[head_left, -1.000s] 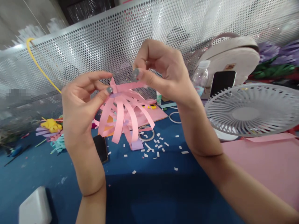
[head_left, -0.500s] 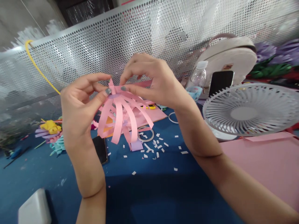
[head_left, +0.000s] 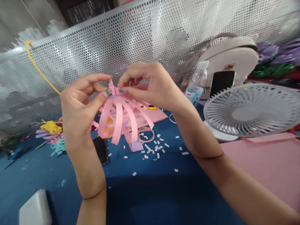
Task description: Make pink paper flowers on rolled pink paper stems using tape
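Held up over the table is a pink paper-strip flower point(head_left: 119, 114), its cut strips fanning downward from a gathered top with a bit of purple paper beneath it. My left hand point(head_left: 81, 97) pinches the gathered top between thumb and fingers, and a small pink tip pokes up there. Close beside it, my right hand point(head_left: 150, 84) pinches a pink paper strip at the same top, thumb in front and fingers curled behind. Part of that strip runs back behind the right hand. Underneath, more pink strips and a purple paper piece point(head_left: 137, 146) rest on the table.
White paper scraps point(head_left: 150, 150) and a tape roll point(head_left: 147, 135) lie in the middle. A dark phone point(head_left: 101, 150) is by my left wrist. At right stand a bottle point(head_left: 197, 81), a fan point(head_left: 246, 112) and a bag point(head_left: 234, 56); a white box point(head_left: 35, 209) lies front left.
My right hand has moved slightly left and its fingers have closed down onto the strip near the top. The left hand and the flower have hardly moved.
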A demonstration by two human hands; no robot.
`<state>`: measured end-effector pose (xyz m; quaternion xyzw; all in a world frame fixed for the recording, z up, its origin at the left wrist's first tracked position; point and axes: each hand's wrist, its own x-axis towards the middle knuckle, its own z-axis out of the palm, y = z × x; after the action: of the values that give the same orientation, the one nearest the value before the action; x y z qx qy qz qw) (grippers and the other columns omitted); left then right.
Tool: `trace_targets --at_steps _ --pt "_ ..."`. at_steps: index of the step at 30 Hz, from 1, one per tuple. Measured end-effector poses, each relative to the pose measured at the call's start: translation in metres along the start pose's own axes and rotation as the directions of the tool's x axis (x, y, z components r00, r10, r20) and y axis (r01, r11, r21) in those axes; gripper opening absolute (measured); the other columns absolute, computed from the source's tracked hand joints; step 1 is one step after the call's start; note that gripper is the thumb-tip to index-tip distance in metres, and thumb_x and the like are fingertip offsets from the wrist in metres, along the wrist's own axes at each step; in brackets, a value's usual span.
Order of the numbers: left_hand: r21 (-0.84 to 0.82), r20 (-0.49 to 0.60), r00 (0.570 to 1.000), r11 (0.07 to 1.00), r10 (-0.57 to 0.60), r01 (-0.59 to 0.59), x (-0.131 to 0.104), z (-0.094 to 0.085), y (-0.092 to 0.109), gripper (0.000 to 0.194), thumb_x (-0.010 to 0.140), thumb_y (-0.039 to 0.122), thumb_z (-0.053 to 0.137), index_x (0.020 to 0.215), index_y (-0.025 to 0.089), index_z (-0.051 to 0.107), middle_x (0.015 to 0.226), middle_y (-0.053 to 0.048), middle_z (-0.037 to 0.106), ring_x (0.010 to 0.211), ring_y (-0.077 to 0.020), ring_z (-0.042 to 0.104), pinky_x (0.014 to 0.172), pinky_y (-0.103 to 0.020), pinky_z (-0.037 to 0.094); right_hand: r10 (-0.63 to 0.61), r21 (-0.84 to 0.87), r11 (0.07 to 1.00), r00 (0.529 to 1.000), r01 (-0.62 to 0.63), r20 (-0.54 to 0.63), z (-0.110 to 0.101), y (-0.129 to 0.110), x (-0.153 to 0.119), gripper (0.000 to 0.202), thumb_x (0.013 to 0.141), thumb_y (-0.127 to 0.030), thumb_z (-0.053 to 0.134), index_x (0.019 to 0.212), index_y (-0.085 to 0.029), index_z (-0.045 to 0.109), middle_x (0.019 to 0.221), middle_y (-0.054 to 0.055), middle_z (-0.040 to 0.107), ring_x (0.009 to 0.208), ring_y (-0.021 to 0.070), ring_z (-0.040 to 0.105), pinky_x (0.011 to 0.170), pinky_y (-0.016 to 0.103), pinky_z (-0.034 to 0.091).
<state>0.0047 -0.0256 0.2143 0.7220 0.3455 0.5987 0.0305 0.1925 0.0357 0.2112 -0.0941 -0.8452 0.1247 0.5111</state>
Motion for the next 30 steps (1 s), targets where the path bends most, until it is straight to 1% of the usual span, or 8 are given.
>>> trace_targets --at_steps 2,5,11,17,21,24,27,30 --pt "0.002 -0.002 1.0 1.0 -0.004 0.004 0.0 0.0 0.001 0.026 0.074 0.01 0.076 0.098 0.017 0.076 0.071 0.0 0.068 0.065 -0.0124 0.061 0.062 -0.024 0.051 -0.021 0.025 0.999 1.0 0.021 -0.005 0.001 0.001 0.0 0.01 0.084 -0.019 0.06 0.081 -0.019 0.069 0.084 0.001 0.069 0.08 0.0139 0.06 0.076 0.029 0.05" --pt "0.017 -0.007 1.0 1.0 -0.005 0.005 -0.001 0.0 0.002 0.028 0.073 0.006 0.074 0.098 0.017 0.076 0.07 0.001 0.067 0.064 -0.0112 0.061 0.062 -0.023 0.051 -0.017 0.051 0.999 0.999 0.019 -0.028 0.002 0.002 0.0 0.009 0.083 -0.017 0.062 0.08 -0.019 0.07 0.08 0.0 0.068 0.079 0.0138 0.059 0.073 0.029 0.049" --pt "0.06 -0.028 0.999 0.998 -0.018 0.02 -0.003 0.001 0.006 0.03 0.073 0.003 0.071 0.1 0.016 0.075 0.072 0.0 0.069 0.065 -0.0119 0.063 0.065 -0.024 0.053 -0.043 0.065 0.997 0.998 0.046 -0.049 0.005 0.0 0.0 0.012 0.085 -0.011 0.062 0.078 -0.015 0.07 0.073 0.0 0.064 0.073 0.0124 0.053 0.069 0.028 0.043" --pt "0.075 -0.041 0.999 0.997 -0.022 0.025 -0.002 0.002 0.009 0.031 0.072 0.0 0.07 0.097 0.017 0.076 0.069 0.001 0.068 0.062 -0.0115 0.061 0.06 -0.023 0.051 -0.06 0.046 0.997 0.997 0.063 -0.052 0.005 0.0 0.0 0.015 0.088 -0.011 0.058 0.077 -0.014 0.069 0.069 -0.001 0.06 0.07 0.0125 0.053 0.068 0.028 0.043" --pt "0.075 -0.043 0.999 0.997 -0.017 0.02 -0.003 0.002 0.011 0.03 0.073 0.002 0.072 0.098 0.019 0.076 0.069 0.001 0.068 0.063 -0.0115 0.061 0.057 -0.022 0.05 -0.031 0.027 0.999 0.999 0.032 -0.045 0.005 0.0 0.0 0.021 0.093 -0.019 0.054 0.077 -0.017 0.067 0.074 0.0 0.063 0.074 0.013 0.057 0.073 0.028 0.048" --pt "0.077 -0.05 0.999 0.997 -0.01 0.014 -0.004 0.003 0.012 0.029 0.073 0.003 0.073 0.097 0.018 0.076 0.069 0.001 0.069 0.064 -0.0121 0.062 0.057 -0.022 0.05 -0.004 0.078 0.997 1.0 0.005 -0.013 0.004 0.001 0.001 0.023 0.095 -0.023 0.052 0.079 -0.018 0.067 0.081 0.002 0.067 0.079 0.0135 0.061 0.077 0.027 0.05" --pt "0.108 -0.055 0.998 0.994 -0.006 0.012 -0.004 0.002 0.012 0.031 0.073 0.002 0.071 0.097 0.02 0.076 0.07 0.001 0.069 0.065 -0.0119 0.063 0.06 -0.022 0.052 -0.024 0.137 0.99 1.0 0.027 -0.019 0.005 0.003 0.001 0.025 0.095 -0.019 0.05 0.077 -0.017 0.067 0.081 0.003 0.067 0.079 0.0132 0.062 0.075 0.027 0.05" --pt "0.144 -0.053 0.998 0.989 -0.018 0.026 -0.005 0.002 0.012 0.03 0.074 0.005 0.071 0.098 0.024 0.075 0.072 0.002 0.07 0.065 -0.0122 0.064 0.059 -0.022 0.053 -0.017 0.147 0.989 1.0 0.02 -0.021 0.006 0.006 0.002 0.018 0.091 -0.016 0.055 0.078 -0.016 0.068 0.082 0.001 0.067 0.077 0.0123 0.06 0.072 0.027 0.049"
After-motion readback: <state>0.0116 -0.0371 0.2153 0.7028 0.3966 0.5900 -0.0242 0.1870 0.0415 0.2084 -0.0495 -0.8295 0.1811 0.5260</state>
